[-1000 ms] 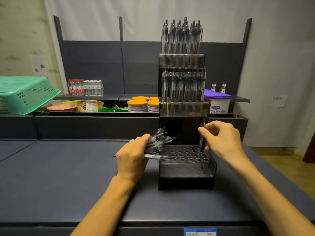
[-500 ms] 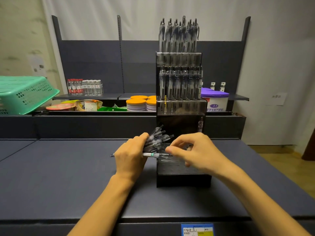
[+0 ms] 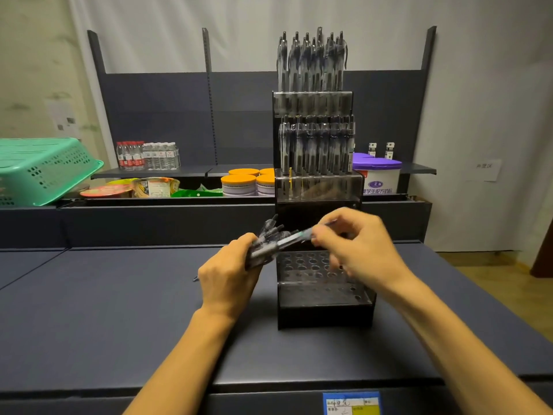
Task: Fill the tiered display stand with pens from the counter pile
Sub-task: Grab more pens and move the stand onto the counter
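Observation:
A black tiered pen stand (image 3: 324, 307) stands on the dark counter (image 3: 104, 310). Its top tier (image 3: 311, 59) and middle tier (image 3: 317, 143) are packed with upright pens. The bottom tier's holes (image 3: 302, 265) look bare where they show. My left hand (image 3: 229, 275) grips a bundle of pens (image 3: 266, 245) just left of the stand. My right hand (image 3: 359, 250) pinches one pen (image 3: 294, 236) by its end, slanted above the bottom tier with its other end still at the bundle. A pen tip (image 3: 195, 278) pokes out behind my left hand.
A green plastic basket (image 3: 42, 169) sits on the back shelf at left. Water bottles (image 3: 148, 155), bowls, orange-lidded jars (image 3: 239, 184) and a purple-lidded tub (image 3: 378, 175) line the shelves behind the stand. A label (image 3: 351, 402) marks the counter's front edge.
My right hand left a pen in the bottom tier's back right corner, crossed to the bundle in my left hand, and now draws one pen out toward the right.

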A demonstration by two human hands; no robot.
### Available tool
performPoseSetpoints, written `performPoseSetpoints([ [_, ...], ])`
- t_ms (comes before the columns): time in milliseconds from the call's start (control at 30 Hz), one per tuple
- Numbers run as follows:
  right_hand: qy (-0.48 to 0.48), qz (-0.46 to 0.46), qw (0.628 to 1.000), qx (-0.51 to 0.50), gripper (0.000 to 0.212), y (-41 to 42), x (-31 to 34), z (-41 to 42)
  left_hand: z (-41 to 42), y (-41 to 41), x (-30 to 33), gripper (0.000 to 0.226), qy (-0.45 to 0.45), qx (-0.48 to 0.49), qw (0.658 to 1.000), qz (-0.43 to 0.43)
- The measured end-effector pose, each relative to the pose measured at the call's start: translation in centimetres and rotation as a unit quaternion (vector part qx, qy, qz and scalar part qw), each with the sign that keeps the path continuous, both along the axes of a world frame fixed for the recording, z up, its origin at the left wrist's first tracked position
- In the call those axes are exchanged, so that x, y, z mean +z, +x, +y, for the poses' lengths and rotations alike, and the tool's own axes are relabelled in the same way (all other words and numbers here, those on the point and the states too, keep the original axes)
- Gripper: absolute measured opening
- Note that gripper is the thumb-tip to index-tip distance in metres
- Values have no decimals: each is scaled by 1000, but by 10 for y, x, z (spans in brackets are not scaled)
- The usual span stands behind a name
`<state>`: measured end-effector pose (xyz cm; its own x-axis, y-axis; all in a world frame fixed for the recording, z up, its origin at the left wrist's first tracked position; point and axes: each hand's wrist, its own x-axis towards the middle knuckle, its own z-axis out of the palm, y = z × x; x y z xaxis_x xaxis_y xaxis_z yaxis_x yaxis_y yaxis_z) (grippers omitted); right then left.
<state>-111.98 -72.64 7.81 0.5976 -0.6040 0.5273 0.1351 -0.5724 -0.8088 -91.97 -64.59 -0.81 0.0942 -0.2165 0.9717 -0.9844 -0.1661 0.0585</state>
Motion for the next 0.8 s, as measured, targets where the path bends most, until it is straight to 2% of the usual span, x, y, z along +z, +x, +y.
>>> performPoseSetpoints([
  [167,116,-91,988,-31,12,-10,13,-17,-1,3,-3,28,16,7,1000,12],
  [233,113,-123,985,-52,9,-12,14,-22,-3,3,-4,32,24,16,1000,8],
  [333,48,-149,980,-126,7,-15,16,-31,-3,1,-3,29,26,22,999,1],
  [500,-54,-121,968,-211,15,-16,18,-39,-2,-4,-2,25,28,24,999,-10],
  [700,-100,-66,963,-243,12,-7,12,-40,-2,-7,1,13,33,12,998,-46],
  [800,-103,-16,963,-247,13,-4,6,-42,-4,-6,0,21,34,18,998,-56],
])
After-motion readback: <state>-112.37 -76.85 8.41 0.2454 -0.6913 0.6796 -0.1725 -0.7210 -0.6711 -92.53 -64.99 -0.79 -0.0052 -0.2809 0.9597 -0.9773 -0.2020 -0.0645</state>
